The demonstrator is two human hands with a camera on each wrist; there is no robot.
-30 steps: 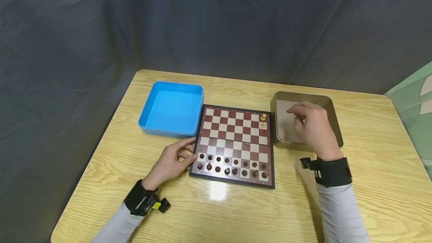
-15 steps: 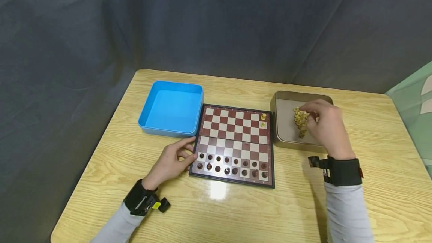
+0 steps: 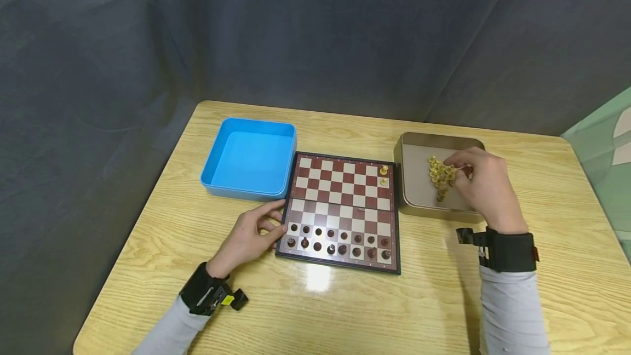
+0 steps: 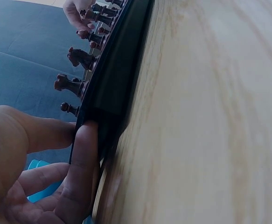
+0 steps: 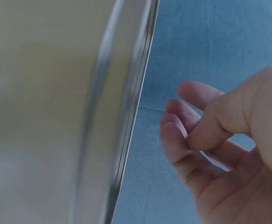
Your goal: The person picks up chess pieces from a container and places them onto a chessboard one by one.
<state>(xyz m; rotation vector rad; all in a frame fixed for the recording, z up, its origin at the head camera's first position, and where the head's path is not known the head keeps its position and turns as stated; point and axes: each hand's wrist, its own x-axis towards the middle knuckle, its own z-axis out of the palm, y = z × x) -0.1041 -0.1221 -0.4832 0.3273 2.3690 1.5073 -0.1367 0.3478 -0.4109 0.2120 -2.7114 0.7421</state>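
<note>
My left hand [image 3: 250, 234] grips the left edge of a folding chessboard [image 3: 321, 209], thumb and fingers at its rim in the left wrist view. Dark chess pieces stand in two rows along the near side, among them a rook [image 4: 70, 85] and a knight [image 4: 80, 59]. Two gold pieces, one large [image 3: 383, 170] and one small [image 3: 383, 181], stand at the far right corner. My right hand [image 3: 480, 182] reaches into a metal tin [image 3: 414, 179], its curled fingertips at a cluster of gold chess pieces [image 3: 436, 173]. I cannot tell whether it pinches one.
A blue box [image 3: 248, 160] stands at the board's upper left. The tin's raised wall [image 5: 47, 112] lies beside my right hand in the right wrist view. All rest on a wooden table [image 3: 345, 311], with a dark curtain [image 3: 315, 32] behind it.
My right hand has moved rightward inside the tin, uncovering the gold pieces, and its fingertips have come down at the cluster. My left hand has stayed on the board's edge.
</note>
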